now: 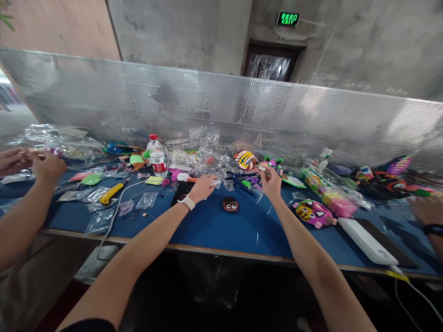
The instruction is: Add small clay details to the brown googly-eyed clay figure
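the table runs across the middle of the frame, a perforated screen standing behind it. a bottle stands left of centre, crumpled plastic wrap just right of it. the left hand rests at centre, a round face piece lying just right of it, the right hand beyond. a flat box lies lower right, a co-worker's hands at far left.

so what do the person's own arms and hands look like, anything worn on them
Both forearms are bare, with no gloves and no rings that show. The left hand has a white watch strapped at its wrist. The right hand wears nothing at the wrist. A dark sleeve edge shows at the left upper arm.
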The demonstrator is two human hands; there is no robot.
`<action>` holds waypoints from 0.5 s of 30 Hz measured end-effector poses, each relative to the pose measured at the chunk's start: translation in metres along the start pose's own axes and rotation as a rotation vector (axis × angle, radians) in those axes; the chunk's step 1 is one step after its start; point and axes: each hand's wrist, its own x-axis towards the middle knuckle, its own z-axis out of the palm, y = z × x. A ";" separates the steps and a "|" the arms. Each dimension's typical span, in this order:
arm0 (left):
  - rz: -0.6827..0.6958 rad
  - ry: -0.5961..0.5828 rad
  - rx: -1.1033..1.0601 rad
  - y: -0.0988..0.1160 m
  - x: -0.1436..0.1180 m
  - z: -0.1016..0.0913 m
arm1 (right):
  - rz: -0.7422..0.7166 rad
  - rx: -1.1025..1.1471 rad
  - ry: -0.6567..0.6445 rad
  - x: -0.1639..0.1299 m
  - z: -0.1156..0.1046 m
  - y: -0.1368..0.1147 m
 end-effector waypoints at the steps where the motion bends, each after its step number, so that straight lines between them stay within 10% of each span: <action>1: -0.004 -0.003 0.014 -0.004 0.000 0.001 | 0.022 0.008 0.009 -0.002 0.003 0.000; 15: -0.071 0.112 0.128 0.017 -0.003 0.004 | -0.033 0.195 -0.385 -0.025 0.040 -0.062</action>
